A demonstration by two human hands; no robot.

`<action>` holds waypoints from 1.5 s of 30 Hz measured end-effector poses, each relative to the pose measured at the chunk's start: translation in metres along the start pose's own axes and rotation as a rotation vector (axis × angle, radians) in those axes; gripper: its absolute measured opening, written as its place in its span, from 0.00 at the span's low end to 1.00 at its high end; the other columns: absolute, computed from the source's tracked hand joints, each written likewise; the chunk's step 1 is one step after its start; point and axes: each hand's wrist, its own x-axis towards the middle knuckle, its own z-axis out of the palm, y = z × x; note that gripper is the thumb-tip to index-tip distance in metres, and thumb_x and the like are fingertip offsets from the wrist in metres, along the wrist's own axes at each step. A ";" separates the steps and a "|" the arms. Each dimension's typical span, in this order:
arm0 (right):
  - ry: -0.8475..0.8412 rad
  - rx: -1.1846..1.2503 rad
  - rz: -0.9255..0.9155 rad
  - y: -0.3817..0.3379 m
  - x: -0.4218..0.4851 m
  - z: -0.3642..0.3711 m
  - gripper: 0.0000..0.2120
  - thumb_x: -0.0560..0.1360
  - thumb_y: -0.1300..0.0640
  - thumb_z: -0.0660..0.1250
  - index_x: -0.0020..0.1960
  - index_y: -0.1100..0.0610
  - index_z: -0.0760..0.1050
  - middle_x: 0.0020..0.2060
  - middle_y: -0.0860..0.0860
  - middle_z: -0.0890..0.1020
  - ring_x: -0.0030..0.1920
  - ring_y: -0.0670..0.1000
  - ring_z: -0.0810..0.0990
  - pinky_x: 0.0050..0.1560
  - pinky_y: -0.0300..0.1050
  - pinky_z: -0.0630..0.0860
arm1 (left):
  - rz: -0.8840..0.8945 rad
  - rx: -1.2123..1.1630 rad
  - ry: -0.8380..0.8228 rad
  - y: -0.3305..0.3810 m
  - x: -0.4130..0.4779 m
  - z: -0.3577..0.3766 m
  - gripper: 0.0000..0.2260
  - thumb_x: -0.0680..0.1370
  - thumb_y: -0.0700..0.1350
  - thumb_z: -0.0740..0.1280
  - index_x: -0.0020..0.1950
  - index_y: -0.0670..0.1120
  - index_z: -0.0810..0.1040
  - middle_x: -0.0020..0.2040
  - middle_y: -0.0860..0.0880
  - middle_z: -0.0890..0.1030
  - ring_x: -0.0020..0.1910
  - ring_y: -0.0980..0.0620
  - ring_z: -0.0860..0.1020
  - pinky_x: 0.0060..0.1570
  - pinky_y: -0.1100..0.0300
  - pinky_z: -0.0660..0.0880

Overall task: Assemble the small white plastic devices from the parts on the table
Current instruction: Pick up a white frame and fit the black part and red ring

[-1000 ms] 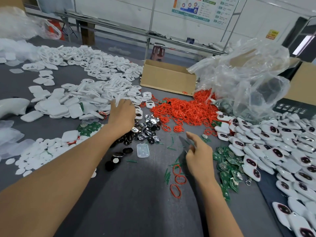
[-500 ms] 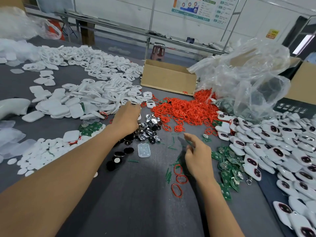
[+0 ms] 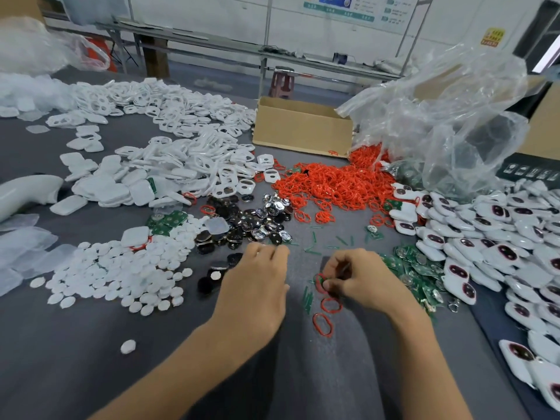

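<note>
Across the grey table (image 3: 91, 344) lie heaps of white shells (image 3: 181, 165), finished white devices (image 3: 500, 237) at the right and a pile of red rings (image 3: 333, 183) near the middle. Close in, the left hand (image 3: 257, 286) curls knuckles-up beside the dark metal pieces (image 3: 260, 219), whether it holds anything cannot be told; the right hand (image 3: 363, 283) pinches one red ring (image 3: 318, 281) with curled fingers

Both hands are low over the grey table (image 3: 303, 377). The right hand (image 3: 360, 283) pinches a red ring (image 3: 318, 283) with curled fingers, and two more rings (image 3: 331, 305) lie just beside it, toward the person. The left hand (image 3: 257, 286) has bent fingers at the edge of the dark shiny parts (image 3: 257, 219); what it holds is hidden. Behind lie the ring heap (image 3: 333, 183), white shells (image 3: 181, 165) on the left and devices (image 3: 500, 237) on the right.
</note>
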 end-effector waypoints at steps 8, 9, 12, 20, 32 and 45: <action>0.053 0.034 -0.004 0.002 0.004 0.008 0.07 0.69 0.61 0.72 0.35 0.51 0.78 0.30 0.45 0.80 0.31 0.40 0.76 0.36 0.34 0.71 | 0.180 0.157 -0.371 -0.022 0.021 0.006 0.24 0.79 0.49 0.65 0.74 0.50 0.64 0.73 0.51 0.64 0.77 0.46 0.47 0.75 0.55 0.46; 0.072 0.041 -0.011 0.002 0.005 0.009 0.08 0.69 0.61 0.71 0.34 0.51 0.78 0.30 0.45 0.80 0.30 0.40 0.76 0.36 0.33 0.71 | 0.204 0.142 -0.407 -0.024 0.023 0.007 0.22 0.79 0.48 0.64 0.73 0.51 0.66 0.72 0.52 0.65 0.77 0.46 0.50 0.75 0.56 0.48; 0.207 0.090 -0.028 0.002 0.006 0.009 0.06 0.69 0.61 0.72 0.35 0.53 0.79 0.27 0.43 0.79 0.29 0.38 0.75 0.33 0.28 0.69 | 0.229 0.075 -0.396 -0.030 0.028 0.008 0.19 0.78 0.46 0.67 0.69 0.52 0.71 0.66 0.53 0.71 0.70 0.50 0.63 0.69 0.55 0.61; 0.266 0.535 -0.092 -0.009 0.009 0.010 0.11 0.71 0.67 0.71 0.41 0.51 0.82 0.30 0.53 0.80 0.32 0.48 0.73 0.37 0.42 0.72 | 0.070 -0.349 -0.052 -0.031 0.027 0.006 0.07 0.73 0.37 0.73 0.49 0.46 0.83 0.46 0.52 0.78 0.47 0.53 0.76 0.50 0.58 0.72; 0.341 0.769 -0.087 -0.018 0.004 0.009 0.06 0.68 0.66 0.75 0.38 0.56 0.83 0.32 0.61 0.83 0.33 0.51 0.78 0.39 0.44 0.73 | -0.345 -1.032 0.031 -0.021 0.016 0.018 0.09 0.75 0.39 0.72 0.51 0.52 0.82 0.41 0.56 0.82 0.36 0.56 0.81 0.36 0.53 0.82; 0.352 0.652 -0.185 -0.021 0.007 0.020 0.08 0.65 0.67 0.77 0.37 0.55 0.82 0.40 0.48 0.84 0.34 0.44 0.79 0.42 0.43 0.79 | -0.364 -1.228 0.038 -0.018 0.016 0.028 0.06 0.75 0.37 0.71 0.49 0.47 0.83 0.39 0.48 0.85 0.34 0.55 0.82 0.36 0.67 0.75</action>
